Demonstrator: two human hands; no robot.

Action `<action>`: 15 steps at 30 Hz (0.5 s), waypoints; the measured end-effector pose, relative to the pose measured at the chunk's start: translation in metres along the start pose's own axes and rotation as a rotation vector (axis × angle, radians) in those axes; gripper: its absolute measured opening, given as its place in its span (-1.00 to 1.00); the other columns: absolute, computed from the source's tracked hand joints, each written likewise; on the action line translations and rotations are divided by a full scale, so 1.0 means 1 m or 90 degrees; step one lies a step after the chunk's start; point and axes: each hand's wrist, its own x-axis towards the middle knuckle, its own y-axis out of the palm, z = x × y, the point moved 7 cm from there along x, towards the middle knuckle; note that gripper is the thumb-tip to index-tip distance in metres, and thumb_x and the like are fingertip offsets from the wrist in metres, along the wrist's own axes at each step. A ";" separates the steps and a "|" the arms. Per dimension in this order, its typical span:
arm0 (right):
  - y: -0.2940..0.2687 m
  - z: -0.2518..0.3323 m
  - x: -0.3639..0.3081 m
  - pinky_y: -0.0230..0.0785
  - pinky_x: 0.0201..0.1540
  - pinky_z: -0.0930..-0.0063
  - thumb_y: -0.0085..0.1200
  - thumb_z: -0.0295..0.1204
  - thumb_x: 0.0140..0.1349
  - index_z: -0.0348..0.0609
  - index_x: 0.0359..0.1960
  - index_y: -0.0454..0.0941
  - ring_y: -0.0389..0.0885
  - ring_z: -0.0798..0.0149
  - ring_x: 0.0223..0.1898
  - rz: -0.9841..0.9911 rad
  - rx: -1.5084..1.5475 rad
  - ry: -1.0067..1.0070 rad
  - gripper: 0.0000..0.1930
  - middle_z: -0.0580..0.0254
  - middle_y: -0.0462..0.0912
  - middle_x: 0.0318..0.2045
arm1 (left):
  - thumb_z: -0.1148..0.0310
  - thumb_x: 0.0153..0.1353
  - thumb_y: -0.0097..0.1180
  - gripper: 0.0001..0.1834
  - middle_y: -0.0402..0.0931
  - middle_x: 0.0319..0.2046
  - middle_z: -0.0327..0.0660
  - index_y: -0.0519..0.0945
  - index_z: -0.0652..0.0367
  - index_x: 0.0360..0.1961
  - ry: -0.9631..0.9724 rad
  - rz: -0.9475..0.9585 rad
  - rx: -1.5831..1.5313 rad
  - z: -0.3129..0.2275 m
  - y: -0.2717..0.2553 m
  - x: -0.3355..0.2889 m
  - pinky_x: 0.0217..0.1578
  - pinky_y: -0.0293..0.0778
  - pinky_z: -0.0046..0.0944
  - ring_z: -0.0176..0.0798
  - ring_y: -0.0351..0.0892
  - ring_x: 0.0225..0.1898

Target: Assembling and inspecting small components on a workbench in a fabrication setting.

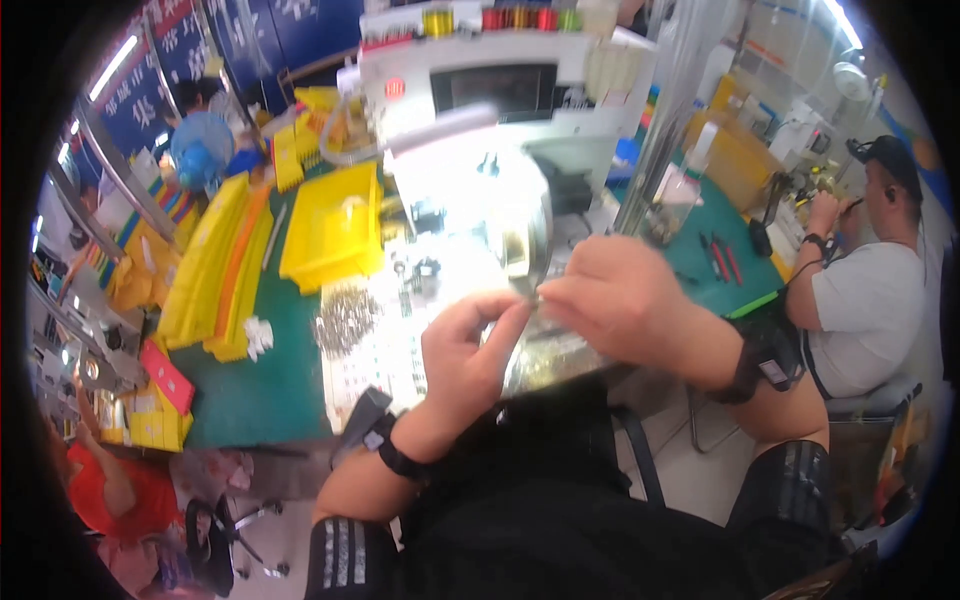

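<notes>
My left hand [468,348] and my right hand [622,300] meet in front of a white bench machine [590,105], fingertips nearly touching. Each has thumb and forefinger pinched together. Whatever lies between the fingertips is too small and too washed out by glare to name. Just beyond the fingers is a round, shiny metal part [518,250] of the machine. A heap of small metal parts [348,318] lies on the pale work surface left of my left hand.
A yellow bin [335,225] stands left of the machine, beside long yellow trays [205,265]. Coloured wire spools [520,19] line the machine's top. Red-handled pliers [722,258] lie on the green mat at right. A seated person [865,290] works nearby; another in red [120,490] sits lower left.
</notes>
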 end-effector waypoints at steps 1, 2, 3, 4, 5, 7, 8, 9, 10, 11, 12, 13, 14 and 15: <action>-0.006 0.004 0.006 0.42 -0.34 0.22 0.37 -0.43 -0.03 -0.12 -0.28 0.65 0.55 0.06 -0.38 -0.020 0.009 0.002 -0.75 0.18 0.49 -0.46 | 0.46 0.23 0.32 -0.89 0.68 -0.37 -0.12 0.70 0.30 -0.27 0.009 -0.021 0.032 -0.007 -0.009 -0.003 -0.30 0.48 -0.33 -0.32 0.59 -0.37; -0.011 -0.004 0.007 0.45 -0.26 0.20 0.39 -0.40 0.00 -0.14 -0.21 0.66 0.57 0.02 -0.30 0.015 0.008 0.025 -0.71 0.11 0.54 -0.40 | 0.47 0.23 0.31 -0.90 0.66 -0.40 -0.15 0.68 0.30 -0.30 0.024 -0.026 0.062 0.001 -0.015 -0.004 -0.32 0.47 -0.34 -0.34 0.57 -0.39; -0.028 -0.017 0.015 0.45 -0.26 0.20 0.39 -0.40 0.00 -0.14 -0.21 0.66 0.57 0.02 -0.30 -0.013 -0.039 0.005 -0.71 0.11 0.54 -0.40 | 0.49 0.23 0.30 -0.91 0.63 -0.43 -0.17 0.67 0.30 -0.33 0.031 -0.035 0.026 0.010 -0.022 -0.005 -0.32 0.46 -0.35 -0.36 0.57 -0.39; -0.046 -0.035 0.019 0.46 -0.23 0.21 0.40 -0.40 0.01 -0.16 -0.21 0.66 0.59 0.01 -0.28 -0.056 -0.034 0.022 -0.70 0.10 0.56 -0.37 | 0.52 0.23 0.28 -0.94 0.61 -0.44 -0.22 0.66 0.30 -0.34 0.008 -0.036 0.020 0.018 -0.029 -0.005 -0.31 0.46 -0.39 -0.42 0.55 -0.39; -0.062 -0.051 0.021 0.48 -0.21 0.23 0.40 -0.39 0.03 -0.17 -0.20 0.66 0.60 0.00 -0.25 -0.098 -0.016 0.035 -0.70 0.09 0.58 -0.34 | 0.53 0.24 0.27 -0.95 0.60 -0.43 -0.28 0.65 0.30 -0.33 -0.017 -0.032 -0.061 0.025 -0.036 -0.006 -0.31 0.44 -0.43 -0.49 0.53 -0.38; -0.114 -0.094 0.035 0.48 -0.21 0.35 0.41 -0.35 0.08 -0.20 -0.22 0.65 0.63 0.14 -0.28 -0.234 -0.070 0.141 -0.71 0.12 0.64 -0.31 | 0.57 0.29 0.19 -0.97 0.63 -0.37 -0.23 0.63 0.31 -0.29 -0.023 -0.053 -0.099 0.036 -0.051 -0.011 -0.20 0.48 -0.40 -0.41 0.58 -0.31; -0.138 -0.113 0.042 0.47 -0.23 0.39 0.40 -0.33 0.10 -0.20 -0.22 0.65 0.63 0.21 -0.32 -0.318 -0.055 0.232 -0.72 0.16 0.66 -0.33 | 0.56 0.30 0.19 -0.97 0.63 -0.37 -0.23 0.63 0.31 -0.29 -0.020 -0.062 -0.131 0.038 -0.056 -0.012 -0.20 0.48 -0.40 -0.41 0.59 -0.31; -0.163 -0.131 0.047 0.47 -0.24 0.41 0.39 -0.31 0.13 -0.21 -0.24 0.65 0.61 0.26 -0.36 -0.411 -0.016 0.259 -0.73 0.20 0.67 -0.37 | 0.56 0.30 0.20 -0.97 0.63 -0.37 -0.23 0.63 0.31 -0.28 -0.021 -0.067 -0.163 0.039 -0.057 -0.012 -0.20 0.49 -0.40 -0.41 0.59 -0.31; -0.186 -0.148 0.051 0.47 -0.26 0.43 0.37 -0.29 0.16 -0.22 -0.25 0.65 0.59 0.32 -0.40 -0.501 0.025 0.286 -0.73 0.24 0.68 -0.40 | 0.56 0.30 0.20 -0.97 0.63 -0.37 -0.23 0.63 0.31 -0.28 -0.008 -0.054 -0.168 0.036 -0.055 -0.012 -0.20 0.49 -0.40 -0.41 0.59 -0.31; -0.202 -0.158 0.059 0.47 -0.26 0.43 0.37 -0.29 0.16 -0.22 -0.25 0.65 0.59 0.32 -0.40 -0.512 0.014 0.284 -0.73 0.24 0.68 -0.40 | 0.55 0.30 0.20 -0.97 0.62 -0.38 -0.24 0.62 0.30 -0.28 -0.012 -0.053 -0.180 0.035 -0.054 -0.012 -0.20 0.48 -0.40 -0.41 0.58 -0.31; -0.218 -0.164 0.066 0.48 -0.26 0.42 0.35 -0.27 0.17 -0.24 -0.24 0.66 0.62 0.32 -0.39 -0.574 0.001 0.286 -0.71 0.23 0.70 -0.40 | 0.55 0.31 0.20 -0.97 0.62 -0.38 -0.25 0.62 0.29 -0.29 -0.019 -0.059 -0.190 0.035 -0.055 -0.014 -0.20 0.47 -0.40 -0.41 0.57 -0.32; -0.231 -0.172 0.070 0.49 -0.26 0.42 0.33 -0.24 0.18 -0.25 -0.23 0.67 0.64 0.32 -0.39 -0.635 -0.012 0.287 -0.69 0.23 0.72 -0.40 | 0.55 0.31 0.20 -0.97 0.62 -0.38 -0.25 0.62 0.29 -0.29 -0.013 -0.053 -0.191 0.035 -0.053 -0.012 -0.20 0.47 -0.40 -0.41 0.57 -0.32; -0.238 -0.180 0.076 0.49 -0.26 0.42 0.33 -0.24 0.18 -0.25 -0.23 0.67 0.64 0.32 -0.39 -0.640 -0.017 0.286 -0.69 0.23 0.72 -0.40 | 0.54 0.31 0.20 -0.97 0.61 -0.39 -0.26 0.62 0.29 -0.29 -0.007 -0.053 -0.186 0.035 -0.051 -0.011 -0.20 0.47 -0.40 -0.42 0.56 -0.33; -0.240 -0.187 0.083 0.50 -0.25 0.42 0.32 -0.21 0.18 -0.28 -0.22 0.68 0.66 0.30 -0.36 -0.642 -0.033 0.302 -0.66 0.18 0.74 -0.37 | 0.53 0.32 0.19 -0.96 0.60 -0.39 -0.27 0.62 0.28 -0.29 -0.002 -0.055 -0.181 0.035 -0.052 -0.010 -0.20 0.46 -0.40 -0.42 0.55 -0.33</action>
